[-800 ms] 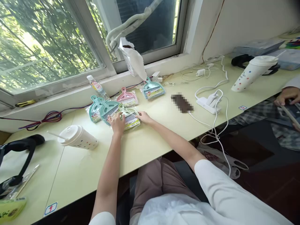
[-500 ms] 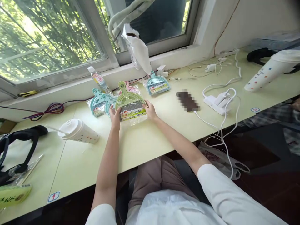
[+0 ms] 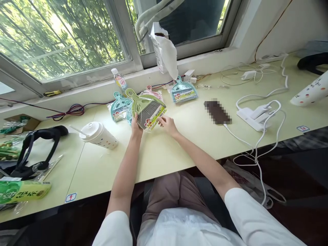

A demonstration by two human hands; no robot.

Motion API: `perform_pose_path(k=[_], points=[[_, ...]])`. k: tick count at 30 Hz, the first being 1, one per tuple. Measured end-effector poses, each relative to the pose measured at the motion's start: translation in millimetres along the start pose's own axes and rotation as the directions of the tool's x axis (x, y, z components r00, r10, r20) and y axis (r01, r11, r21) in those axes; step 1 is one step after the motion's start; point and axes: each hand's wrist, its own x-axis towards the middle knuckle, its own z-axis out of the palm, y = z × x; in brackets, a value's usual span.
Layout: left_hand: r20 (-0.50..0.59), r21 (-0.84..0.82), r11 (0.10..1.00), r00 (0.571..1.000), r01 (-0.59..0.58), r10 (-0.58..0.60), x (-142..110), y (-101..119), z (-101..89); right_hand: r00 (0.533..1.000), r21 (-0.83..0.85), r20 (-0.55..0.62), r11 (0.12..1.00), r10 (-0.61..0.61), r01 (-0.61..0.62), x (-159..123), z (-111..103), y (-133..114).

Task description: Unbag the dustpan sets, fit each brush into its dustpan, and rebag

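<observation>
My left hand grips the lower left edge of a green mini dustpan-and-brush set in a clear packet, holding it tilted above the pale table. At the packet's lower right corner, my right hand pinches the plastic. Behind it lie a teal set, a pink set, partly hidden, and another teal set further right.
A lidded paper cup lies on its side at left, near a black headset. A small bottle stands by the window. A blurred dark phone, a white charger with cables and a second cup lie right.
Both hands lifted the green set off the table from among the others and tilted it. The view swung left, and another person's hand at the right edge is gone from view.
</observation>
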Motion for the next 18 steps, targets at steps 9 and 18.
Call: perform_pose_path(k=[9, 18], points=[[0.194, 0.087, 0.992, 0.975, 0.095, -0.111, -12, -2, 4.3, 0.955, 0.554, -0.064, 0.806, 0.289, -0.207, 18, -5, 20], [0.083, 0.312, 0.950, 0.995, 0.029, -0.058, 11, -7, -7.4, 0.956, 0.575, -0.054, 0.792, 0.287, -0.205, 25, -26, 10]])
